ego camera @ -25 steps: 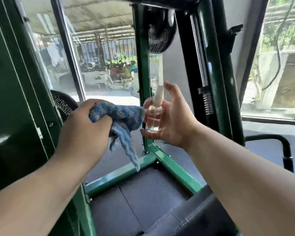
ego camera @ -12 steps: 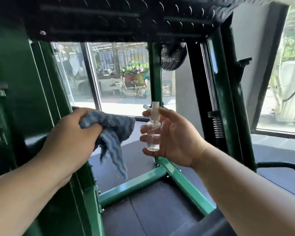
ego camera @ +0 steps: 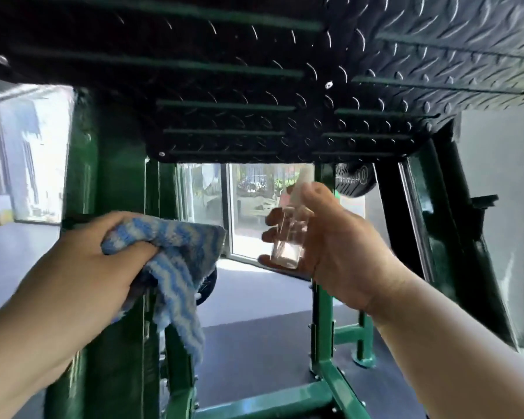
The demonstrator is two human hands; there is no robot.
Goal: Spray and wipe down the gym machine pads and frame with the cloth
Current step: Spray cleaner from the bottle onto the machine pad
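My left hand (ego camera: 82, 267) grips a bunched blue-and-white striped cloth (ego camera: 176, 267), and its loose end hangs down in front of a green frame post (ego camera: 115, 207). My right hand (ego camera: 339, 246) holds a small clear spray bottle (ego camera: 288, 240) upright, with the index finger on its white nozzle. A black diamond-plate footplate (ego camera: 254, 86) of the green gym machine fills the top of the view, above both hands. The bottle's nozzle sits just below the plate's lower edge.
Green base rails (ego camera: 285, 397) cross the dark rubber floor (ego camera: 254, 343) below my hands. A black weight plate (ego camera: 354, 182) hangs behind the right hand. A black and green upright (ego camera: 436, 237) stands on the right. Bright windows (ego camera: 254, 207) lie beyond.
My view has tilted upward, bringing the footplate into sight and then across the whole top. Both hands rose slightly, and my right index finger moved onto the bottle's nozzle.
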